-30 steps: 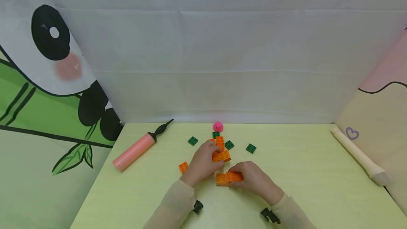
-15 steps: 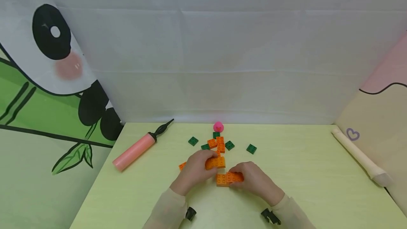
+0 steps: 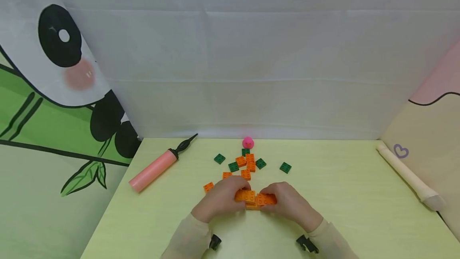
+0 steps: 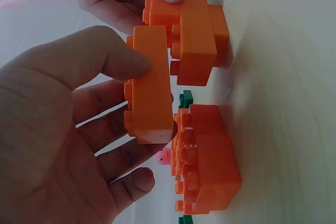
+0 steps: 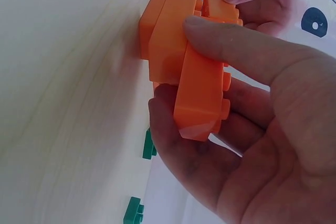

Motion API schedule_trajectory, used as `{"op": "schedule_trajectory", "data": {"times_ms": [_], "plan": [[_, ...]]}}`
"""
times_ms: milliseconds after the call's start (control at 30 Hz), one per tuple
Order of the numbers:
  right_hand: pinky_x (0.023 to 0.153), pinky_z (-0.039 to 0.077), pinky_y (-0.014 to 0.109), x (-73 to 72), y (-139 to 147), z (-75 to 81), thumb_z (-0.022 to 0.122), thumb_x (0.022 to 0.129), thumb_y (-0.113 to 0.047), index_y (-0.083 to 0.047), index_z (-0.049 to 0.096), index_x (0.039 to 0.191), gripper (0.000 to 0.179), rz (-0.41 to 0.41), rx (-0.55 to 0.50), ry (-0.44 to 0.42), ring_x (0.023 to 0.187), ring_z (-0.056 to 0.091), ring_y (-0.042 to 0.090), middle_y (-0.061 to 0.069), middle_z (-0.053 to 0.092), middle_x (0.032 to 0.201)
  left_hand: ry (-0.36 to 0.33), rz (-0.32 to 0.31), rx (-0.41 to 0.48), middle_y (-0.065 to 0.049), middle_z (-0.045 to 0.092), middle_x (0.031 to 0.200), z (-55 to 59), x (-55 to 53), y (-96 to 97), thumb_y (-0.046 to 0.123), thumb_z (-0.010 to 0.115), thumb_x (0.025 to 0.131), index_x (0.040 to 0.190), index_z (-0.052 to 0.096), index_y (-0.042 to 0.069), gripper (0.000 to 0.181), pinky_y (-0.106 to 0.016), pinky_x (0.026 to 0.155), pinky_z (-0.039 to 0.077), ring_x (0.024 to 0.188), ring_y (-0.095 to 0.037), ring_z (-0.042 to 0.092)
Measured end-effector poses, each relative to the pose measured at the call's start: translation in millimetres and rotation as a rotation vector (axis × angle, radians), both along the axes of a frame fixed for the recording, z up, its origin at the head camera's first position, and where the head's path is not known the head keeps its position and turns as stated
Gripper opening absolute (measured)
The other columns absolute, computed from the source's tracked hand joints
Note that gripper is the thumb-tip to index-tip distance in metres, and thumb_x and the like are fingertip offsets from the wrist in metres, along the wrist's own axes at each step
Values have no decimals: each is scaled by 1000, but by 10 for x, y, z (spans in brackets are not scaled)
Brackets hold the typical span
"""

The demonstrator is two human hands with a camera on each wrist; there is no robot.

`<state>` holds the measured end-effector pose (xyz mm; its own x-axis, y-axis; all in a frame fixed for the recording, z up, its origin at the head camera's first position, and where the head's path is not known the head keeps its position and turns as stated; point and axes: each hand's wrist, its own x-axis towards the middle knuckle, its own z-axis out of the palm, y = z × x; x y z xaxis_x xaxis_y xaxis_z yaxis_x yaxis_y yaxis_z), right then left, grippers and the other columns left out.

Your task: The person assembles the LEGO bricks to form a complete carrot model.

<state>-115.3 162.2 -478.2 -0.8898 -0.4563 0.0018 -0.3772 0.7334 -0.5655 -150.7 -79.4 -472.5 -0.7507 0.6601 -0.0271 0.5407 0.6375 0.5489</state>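
Over a pale worktop (image 3: 341,179), left hand (image 3: 220,198) and right hand (image 3: 290,203) are pinching orange building bricks (image 4: 152,100) (likely light, stiff) by smooth sides.

Lit softly and evenly, with diffuse shadow beside orange building bricks (image 5: 170,51); slightly hazy in wrist views.

The head camera gives me a table (image 3: 359,195) with a pale yellow-green top; its faint grain I notice in the wrist views. At its far edge stands a back wall (image 3: 251,51), grey-white, with thin horizontal creases. The left wall (image 3: 50,119) carries a cartoon with a black eye (image 3: 57,47), a pink cheek (image 3: 80,76) and a green leaf (image 3: 73,181). The right wall (image 3: 427,135) is beige and pink, with a purple heart (image 3: 401,151). The light is soft.
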Motion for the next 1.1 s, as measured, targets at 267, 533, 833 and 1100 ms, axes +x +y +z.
{"op": "schedule_trajectory", "data": {"times_ms": [267,533,833,1100], "plan": [[82,57,38,-9,13,-14,92,79,-14,-7,80,105,29,-14,-11,13,84,65,13,-2,76,97,36,-6,-21,9,67,114,-62,12,52,16,79,86,115,73,18,29,-38,103,49,110,-15,60],[82,58,39,-30,44,-22,92,81,-15,-7,80,106,29,-39,-18,10,84,65,12,-3,76,97,73,-11,-35,7,68,124,-112,25,101,18,76,90,123,73,18,33,-41,110,44,123,-20,59],[82,57,38,-56,108,-30,91,81,-18,-8,80,106,28,-55,-15,9,83,63,11,-6,75,96,122,-17,-14,4,66,128,-171,50,162,29,73,98,131,73,18,34,-38,109,45,123,-20,58],[80,57,35,-90,164,-53,91,82,-19,-8,80,105,28,-52,-29,25,82,62,10,-7,74,95,145,-1,4,5,69,127,-225,63,234,37,69,102,133,72,18,37,-38,108,46,121,-19,60]]}}
